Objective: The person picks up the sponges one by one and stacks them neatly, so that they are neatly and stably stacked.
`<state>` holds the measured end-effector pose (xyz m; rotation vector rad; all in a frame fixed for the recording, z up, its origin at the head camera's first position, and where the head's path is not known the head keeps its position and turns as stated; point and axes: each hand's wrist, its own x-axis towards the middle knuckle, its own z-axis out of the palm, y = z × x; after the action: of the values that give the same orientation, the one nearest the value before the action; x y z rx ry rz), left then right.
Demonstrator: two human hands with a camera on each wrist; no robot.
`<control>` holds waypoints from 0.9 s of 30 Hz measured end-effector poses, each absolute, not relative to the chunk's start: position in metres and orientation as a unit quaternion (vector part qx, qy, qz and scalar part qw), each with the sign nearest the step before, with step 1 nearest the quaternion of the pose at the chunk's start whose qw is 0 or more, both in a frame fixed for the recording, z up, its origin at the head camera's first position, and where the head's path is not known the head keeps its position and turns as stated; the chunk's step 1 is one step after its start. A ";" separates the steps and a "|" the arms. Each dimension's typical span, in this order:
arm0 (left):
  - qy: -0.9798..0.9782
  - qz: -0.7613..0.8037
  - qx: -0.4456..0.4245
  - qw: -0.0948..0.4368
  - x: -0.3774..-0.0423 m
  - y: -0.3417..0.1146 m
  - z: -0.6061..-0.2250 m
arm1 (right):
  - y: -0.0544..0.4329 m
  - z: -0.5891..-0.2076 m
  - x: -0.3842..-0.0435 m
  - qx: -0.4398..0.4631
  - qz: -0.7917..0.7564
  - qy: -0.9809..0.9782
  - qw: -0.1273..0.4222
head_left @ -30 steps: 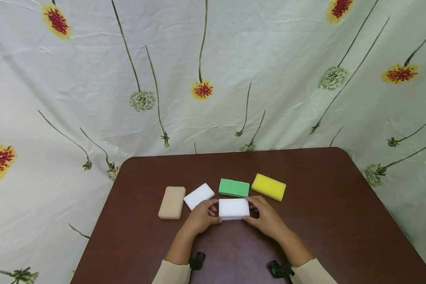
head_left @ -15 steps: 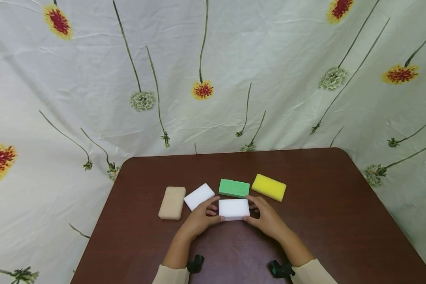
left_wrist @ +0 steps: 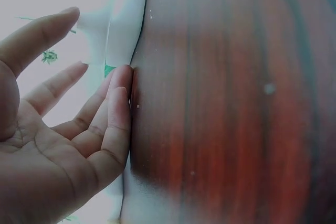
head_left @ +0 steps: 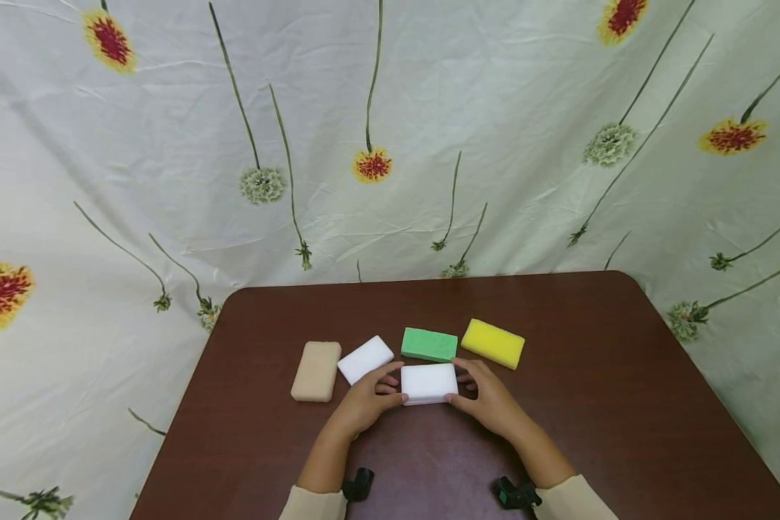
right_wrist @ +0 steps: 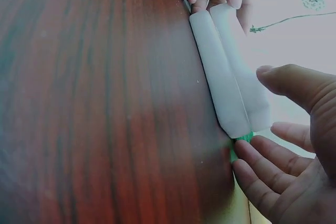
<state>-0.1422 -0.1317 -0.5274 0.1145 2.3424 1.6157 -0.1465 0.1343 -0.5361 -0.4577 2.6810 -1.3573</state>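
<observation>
Two white sponges lie stacked flat, the upper white sponge (right_wrist: 242, 72) on the lower white sponge (right_wrist: 219, 80), on the brown table. From above, the top white sponge (head_left: 429, 381) hides most of the lower one. My left hand (head_left: 364, 401) is at the stack's left end, its thumb and index finger spread apart. At the right end my right hand (head_left: 490, 401) has its fingers loosely bent, with the thumb standing off the stack in the right wrist view. In the left wrist view, the left fingers (left_wrist: 113, 114) rest low beside the stack, close over the table.
Behind the stack lie a green sponge (head_left: 429, 344) and, to its right, a yellow sponge (head_left: 492, 344). A tilted white sponge (head_left: 366, 357) and a beige sponge (head_left: 315, 371) are to the left. A flowered cloth (head_left: 526, 108) hangs beyond the table (head_left: 591, 404).
My left hand has shifted slightly, its index finger and thumb a little higher in the head view. The right hand and the sponges stay in place.
</observation>
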 end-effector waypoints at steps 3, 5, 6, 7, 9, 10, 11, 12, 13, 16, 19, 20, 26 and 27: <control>0.815 0.558 0.039 0.149 -0.142 -0.132 -0.529 | 0.136 -0.535 -0.147 -0.143 -0.459 0.876 0.044; 0.817 0.554 0.041 0.152 -0.142 -0.133 -0.529 | 0.138 -0.535 -0.148 -0.137 -0.467 0.873 0.034; 0.819 0.551 0.044 0.151 -0.143 -0.133 -0.529 | 0.139 -0.535 -0.148 -0.134 -0.471 0.872 0.027; 0.821 0.549 0.046 0.152 -0.143 -0.133 -0.529 | 0.140 -0.534 -0.149 -0.132 -0.472 0.871 0.019; 0.823 0.546 0.048 0.151 -0.143 -0.133 -0.529 | 0.142 -0.534 -0.151 -0.126 -0.476 0.870 0.006; 0.823 0.545 0.049 0.151 -0.143 -0.133 -0.529 | 0.143 -0.533 -0.151 -0.123 -0.479 0.869 -0.001; 0.824 0.544 0.049 0.151 -0.143 -0.133 -0.528 | 0.144 -0.533 -0.152 -0.120 -0.480 0.869 -0.006; 0.825 0.543 0.050 0.150 -0.143 -0.133 -0.528 | 0.146 -0.532 -0.153 -0.117 -0.481 0.869 -0.009; 0.825 0.543 0.050 0.149 -0.142 -0.133 -0.528 | 0.147 -0.531 -0.153 -0.113 -0.482 0.869 -0.011; 0.826 0.541 0.048 0.148 -0.142 -0.132 -0.526 | 0.151 -0.528 -0.155 -0.100 -0.484 0.869 -0.014; 0.826 0.543 0.047 0.146 -0.141 -0.132 -0.525 | 0.156 -0.526 -0.157 -0.089 -0.484 0.870 -0.015; 0.825 0.543 0.046 0.146 -0.141 -0.132 -0.525 | 0.157 -0.525 -0.157 -0.086 -0.485 0.870 -0.015; 0.824 0.547 0.046 0.144 -0.141 -0.131 -0.525 | 0.168 -0.523 -0.161 -0.072 -0.486 0.870 -0.024; 0.823 0.547 0.046 0.142 -0.141 -0.131 -0.525 | 0.169 -0.523 -0.161 -0.070 -0.486 0.871 -0.027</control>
<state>-0.1412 -0.1307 -0.5253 0.1316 2.3757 1.5796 -0.1614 0.1690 -0.5229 -0.2240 2.7848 -1.5530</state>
